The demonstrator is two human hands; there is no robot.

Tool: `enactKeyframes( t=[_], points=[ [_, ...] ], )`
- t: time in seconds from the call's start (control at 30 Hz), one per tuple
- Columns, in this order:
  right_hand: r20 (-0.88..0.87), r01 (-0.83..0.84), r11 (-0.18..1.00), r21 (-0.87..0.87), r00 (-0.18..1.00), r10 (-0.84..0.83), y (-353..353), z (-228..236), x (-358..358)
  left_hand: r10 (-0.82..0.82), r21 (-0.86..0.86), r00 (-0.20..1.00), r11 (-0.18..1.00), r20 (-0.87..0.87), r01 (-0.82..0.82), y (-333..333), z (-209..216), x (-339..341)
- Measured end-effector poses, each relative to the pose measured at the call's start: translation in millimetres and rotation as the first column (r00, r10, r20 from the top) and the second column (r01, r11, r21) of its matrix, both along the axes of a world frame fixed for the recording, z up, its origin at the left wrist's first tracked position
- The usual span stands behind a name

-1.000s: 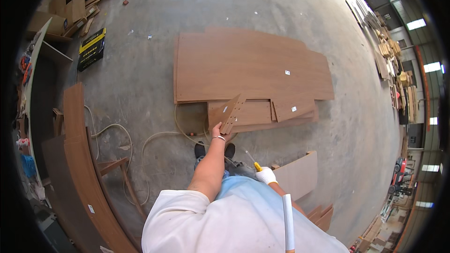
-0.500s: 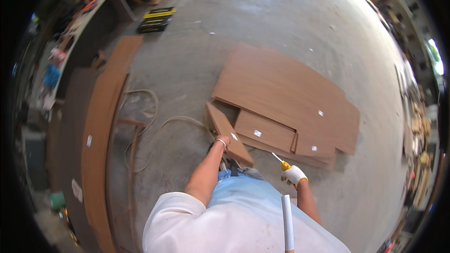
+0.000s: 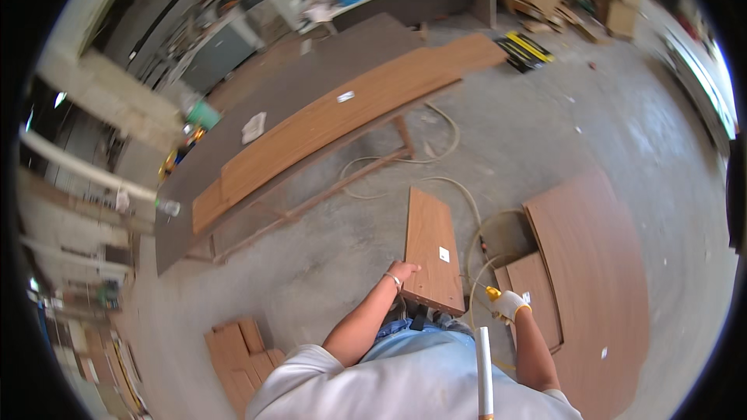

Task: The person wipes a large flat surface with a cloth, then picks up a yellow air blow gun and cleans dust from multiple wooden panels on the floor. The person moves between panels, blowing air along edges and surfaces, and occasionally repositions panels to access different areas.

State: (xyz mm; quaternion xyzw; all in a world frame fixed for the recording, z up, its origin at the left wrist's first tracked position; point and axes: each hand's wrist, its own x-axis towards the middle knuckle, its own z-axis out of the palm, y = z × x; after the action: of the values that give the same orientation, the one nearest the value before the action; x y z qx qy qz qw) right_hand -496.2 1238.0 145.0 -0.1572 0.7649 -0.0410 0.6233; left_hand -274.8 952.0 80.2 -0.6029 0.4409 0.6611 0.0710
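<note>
My bare left hand (image 3: 402,271) grips the left edge of a brown wood-grain board piece (image 3: 433,241), with fingers curled over its edge. A small white label sits on its face, and small dark holes show along its near end. To the right, my white-gloved right hand (image 3: 510,306) is closed around a yellow-handled tool (image 3: 493,293) with a thin shaft. The shaft points toward the board's lower right side, apart from it as far as I can tell. What kind of tool it is, I cannot make out.
Large brown panels (image 3: 595,264) lie on the floor at right. Beside the board curls a pale hose (image 3: 467,194). A long bench (image 3: 327,70) with a brown plank (image 3: 366,109) crosses the far left. Smaller brown pieces (image 3: 237,358) lie at lower left. A black-yellow box (image 3: 525,50) sits farther off.
My view has swung left, so the bench now runs across the upper left. The held board has turned its broad face up toward me. My right hand's tool has come closer to the board.
</note>
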Motion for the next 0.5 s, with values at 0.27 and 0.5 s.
enactKeyframes(
  t=[0.27,0.5],
  points=[
    [-0.223,-0.42,0.906,-0.059,0.89,0.398,-74.0,70.0,4.4,0.605,0.054,0.796,0.796,-0.012,-0.603,-14.6,-29.5,122.7],
    [-0.229,-0.582,0.804,-0.124,0.805,0.547,-160.2,68.6,79.3,0.918,0.185,0.393,0.396,-0.055,-0.9,-33.6,-47.7,226.9]
  ],
)
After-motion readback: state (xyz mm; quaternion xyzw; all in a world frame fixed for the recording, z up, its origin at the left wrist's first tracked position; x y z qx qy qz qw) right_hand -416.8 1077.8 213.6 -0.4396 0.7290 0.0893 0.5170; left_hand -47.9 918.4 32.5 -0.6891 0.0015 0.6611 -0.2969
